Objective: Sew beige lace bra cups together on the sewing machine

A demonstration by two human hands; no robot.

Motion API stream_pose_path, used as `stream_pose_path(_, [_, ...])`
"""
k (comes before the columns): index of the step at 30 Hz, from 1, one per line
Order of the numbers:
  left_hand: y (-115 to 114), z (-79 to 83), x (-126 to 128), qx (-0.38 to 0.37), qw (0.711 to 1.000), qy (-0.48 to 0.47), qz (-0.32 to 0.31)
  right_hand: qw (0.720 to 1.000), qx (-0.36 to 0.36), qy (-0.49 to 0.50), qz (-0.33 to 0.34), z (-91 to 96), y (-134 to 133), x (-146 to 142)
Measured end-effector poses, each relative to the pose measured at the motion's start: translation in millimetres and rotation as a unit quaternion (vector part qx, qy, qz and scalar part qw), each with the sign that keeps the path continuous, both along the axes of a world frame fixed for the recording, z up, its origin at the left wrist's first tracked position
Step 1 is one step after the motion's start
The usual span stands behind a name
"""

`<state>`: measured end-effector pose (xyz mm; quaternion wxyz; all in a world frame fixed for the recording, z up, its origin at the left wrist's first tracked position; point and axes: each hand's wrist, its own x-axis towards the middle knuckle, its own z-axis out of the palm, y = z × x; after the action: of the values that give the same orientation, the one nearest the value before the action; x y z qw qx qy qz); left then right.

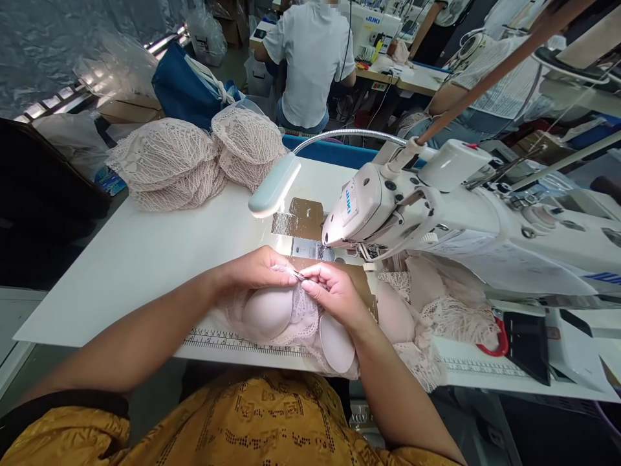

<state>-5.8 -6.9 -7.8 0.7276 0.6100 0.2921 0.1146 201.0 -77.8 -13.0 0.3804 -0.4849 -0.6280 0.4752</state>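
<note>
A pale pink lace bra (pixel 268 313) with moulded cups lies at the table's front edge, below both hands. My left hand (pixel 262 266) pinches its lace upper edge between thumb and fingers. Close against it, my right hand (pixel 334 291) is closed around a small shiny metal tool (pixel 299 276), which looks like thread snips. The tool's tip meets the lace at my left fingertips; most of its body is hidden in my fingers. Just beyond the hands are the needle plate (pixel 305 248) and the head of a white JUKI sewing machine (pixel 349 200).
Stacked lace pieces (pixel 167 162) sit at the back left. More bra pieces (pixel 427 291) lie under the machine arm. A lamp (pixel 275 186) hangs over the sewing area. At the right are red-handled scissors (pixel 499 340) and a phone-like dark object (pixel 526 346). A co-worker (pixel 310 65) sits ahead.
</note>
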Motion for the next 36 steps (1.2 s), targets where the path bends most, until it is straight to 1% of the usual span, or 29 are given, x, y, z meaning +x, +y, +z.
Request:
stream_pose_path(4, [-0.1,2.9,-0.5,0.004,1.000,-0.006,-0.010,0.999,0.013,-0.027,-0.013,0.3,-0.2,-1.3])
stream_pose_path(8, [-1.0,0.1,0.8,0.011,1.000,0.013,-0.019,0.999,-0.003,-0.007,-0.033,-2.9,-0.4,-0.9])
stream_pose_path(10, [-2.5,-5.1,3.7,0.039,0.999,0.024,-0.022,0.999,-0.006,-0.010,-0.036,-4.2,-0.3,-2.4])
stream_pose_path(13, [-6.0,-13.1,10.3,0.091,0.995,0.038,-0.019,0.997,0.016,-0.073,-0.028,-4.2,-0.1,-8.8])
stream_pose_path(15, [-8.0,-15.4,13.8,0.120,0.991,0.049,-0.017,0.993,0.039,-0.113,-0.024,-3.6,0.3,-13.8])
stream_pose_path(17, [-8.5,-14.8,14.8,0.132,0.990,0.049,-0.024,0.990,0.057,-0.126,-0.017,-2.9,0.8,-16.8])
stream_pose_path(19, [-7.5,-12.3,12.9,0.123,0.991,0.041,-0.034,0.989,0.071,-0.125,-0.016,-1.8,1.2,-16.7])
stream_pose_path(21, [-5.6,-9.7,9.3,0.106,0.993,0.040,-0.033,0.989,0.075,-0.124,-0.035,-0.4,1.3,-13.9])
stream_pose_path(24, [-3.8,-7.4,4.8,0.079,0.996,0.046,-0.017,0.988,0.060,-0.124,-0.075,1.1,1.3,-7.7])
stream_pose_path(27, [-4.1,-6.6,4.0,0.048,0.998,0.037,-0.010,0.988,0.048,-0.114,-0.091,-1.0,1.4,-1.6])
stream_pose_path(29, [-4.9,-6.0,4.5,0.029,0.999,0.030,-0.011,0.992,0.035,-0.089,-0.083,-5.0,1.6,2.2])
stream_pose_path(32, [-5.6,-4.2,4.2,-0.007,1.000,0.015,-0.006,0.998,-0.009,-0.022,-0.053,-11.1,1.6,7.6])
stream_pose_path(34, [-5.4,-2.5,3.0,-0.019,1.000,0.010,-0.001,0.998,-0.037,0.014,-0.041,-11.8,1.4,10.4])
stream_pose_path(36, [-4.9,-1.0,1.6,-0.023,1.000,0.006,0.005,0.998,-0.055,0.026,-0.033,-8.6,1.0,12.0])
